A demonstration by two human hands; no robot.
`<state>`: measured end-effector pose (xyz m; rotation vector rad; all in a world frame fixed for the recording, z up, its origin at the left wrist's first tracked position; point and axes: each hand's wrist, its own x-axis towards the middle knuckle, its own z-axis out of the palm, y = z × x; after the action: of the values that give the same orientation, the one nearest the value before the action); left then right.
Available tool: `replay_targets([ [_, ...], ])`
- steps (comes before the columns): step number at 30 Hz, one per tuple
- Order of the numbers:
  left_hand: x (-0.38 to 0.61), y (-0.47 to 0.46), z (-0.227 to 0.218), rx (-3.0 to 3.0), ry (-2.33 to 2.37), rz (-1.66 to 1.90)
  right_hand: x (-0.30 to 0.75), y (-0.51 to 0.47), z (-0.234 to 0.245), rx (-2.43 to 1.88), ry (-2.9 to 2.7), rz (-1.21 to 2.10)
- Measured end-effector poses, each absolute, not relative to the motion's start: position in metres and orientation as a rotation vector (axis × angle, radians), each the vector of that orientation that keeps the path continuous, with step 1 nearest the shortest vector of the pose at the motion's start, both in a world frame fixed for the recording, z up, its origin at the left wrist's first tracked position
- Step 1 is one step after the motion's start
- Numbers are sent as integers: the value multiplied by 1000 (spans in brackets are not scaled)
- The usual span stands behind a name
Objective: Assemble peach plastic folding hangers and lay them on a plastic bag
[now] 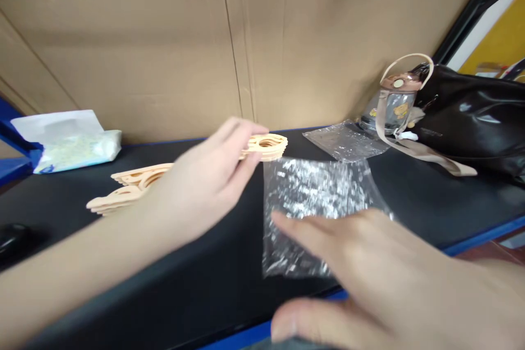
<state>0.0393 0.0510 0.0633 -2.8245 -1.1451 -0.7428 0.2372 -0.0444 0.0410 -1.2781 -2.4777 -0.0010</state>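
Observation:
My left hand (217, 172) reaches across the table, its thumb and fingers closed around the near end of a small stack of pale wooden cut-outs (275, 146). Part of that stack is hidden behind the fingers. A second stack of curved wooden cut-outs (123, 192) lies to the left, partly covered by my left forearm. Over a clear plastic bag (315, 186), my right hand (365, 268) is spread with thumb and index finger apart, slightly blurred. The bag lies flat and shiny; whether a fingertip touches it I cannot tell.
Another clear plastic bag (346, 141) lies farther back. At the right stand a transparent bottle (394, 109) with a strap and a black leather bag (476, 120). A tissue pack (77, 147) sits at the left, near a dark object (14, 238). Cardboard (172, 54) walls the back.

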Motion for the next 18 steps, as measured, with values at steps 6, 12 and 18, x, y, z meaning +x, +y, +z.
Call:
replay_targets([
  [6, 27, 26, 4, -3057, -1104, -274, 246, -22, 28, -1123, -2646, 577],
  [12, 22, 41, -13, -2973, -1136, 46, 278, 32, 21, -1364, -2415, 319],
  [18, 10, 46, -8, -2860, -1334, 119, 307, 58, 12, -1437, -2485, 485],
])
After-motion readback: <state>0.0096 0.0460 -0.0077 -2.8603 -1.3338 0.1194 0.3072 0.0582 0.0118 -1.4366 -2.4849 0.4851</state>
